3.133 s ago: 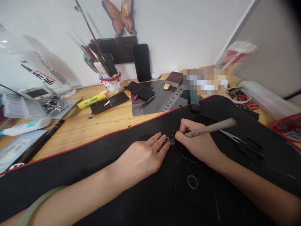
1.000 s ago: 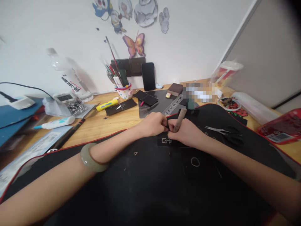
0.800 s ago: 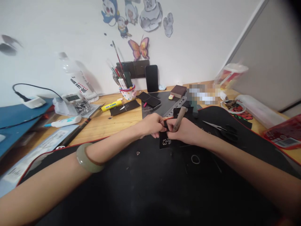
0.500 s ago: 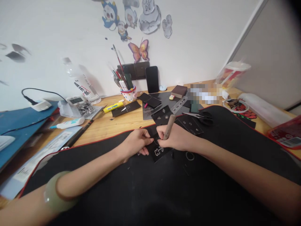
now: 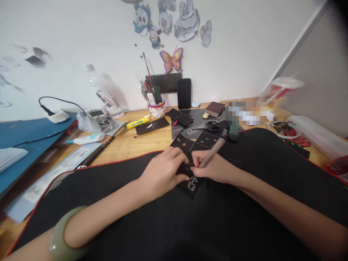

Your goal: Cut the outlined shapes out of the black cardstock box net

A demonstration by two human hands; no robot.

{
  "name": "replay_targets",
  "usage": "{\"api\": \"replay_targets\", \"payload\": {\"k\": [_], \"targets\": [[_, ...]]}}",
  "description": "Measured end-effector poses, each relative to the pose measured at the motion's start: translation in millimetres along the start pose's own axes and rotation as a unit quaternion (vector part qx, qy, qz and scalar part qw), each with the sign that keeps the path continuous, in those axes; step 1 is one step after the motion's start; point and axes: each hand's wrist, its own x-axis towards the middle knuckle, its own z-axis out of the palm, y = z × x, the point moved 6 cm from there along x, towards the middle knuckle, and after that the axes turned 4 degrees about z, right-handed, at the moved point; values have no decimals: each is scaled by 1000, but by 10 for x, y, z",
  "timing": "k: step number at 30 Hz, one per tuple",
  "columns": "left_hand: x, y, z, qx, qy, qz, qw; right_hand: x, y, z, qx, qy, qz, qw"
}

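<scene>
Your left hand (image 5: 161,172) arches half-open, right hand (image 5: 214,166) pinches pen (image 5: 212,153); black card (image 5: 191,185) shows between them (flower end near).

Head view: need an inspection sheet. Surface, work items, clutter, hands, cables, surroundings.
Surface: red-edged black mat over a wooden table.
Work items: black paper bearing a white-line flower; beige pen.
Clutter: scissors with blades over a stencil ruler; yellow tube; pen cup; smartphone propped upright.
Hands: left hand open, curved over the paper; right hand gripping the pen.
Cables: black cord into a white block, far left; another crosses the blue surface.
Surroundings: white wall with paper cutouts, including a butterfly.
</scene>
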Motion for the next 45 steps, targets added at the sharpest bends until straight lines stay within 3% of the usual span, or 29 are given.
{"api": "replay_targets", "payload": {"k": [3,6,10,29,45], "targets": [[40,5,149,-106,-32,91,990,-2,37,14,19,9,7,1000],[51,-65,278,-136,-85,92,983,-19,36,7,19,39,9,999],[45,-107,300,-153,-115,81,978,-48,50,28,16,54,14,998],[41,-120,301,-115,-139,86,980,-48,98,37,-24,45,7,999],[41,-125,310,-144,-131,77,978,-121,87,14,-47,140,78,986]]}}
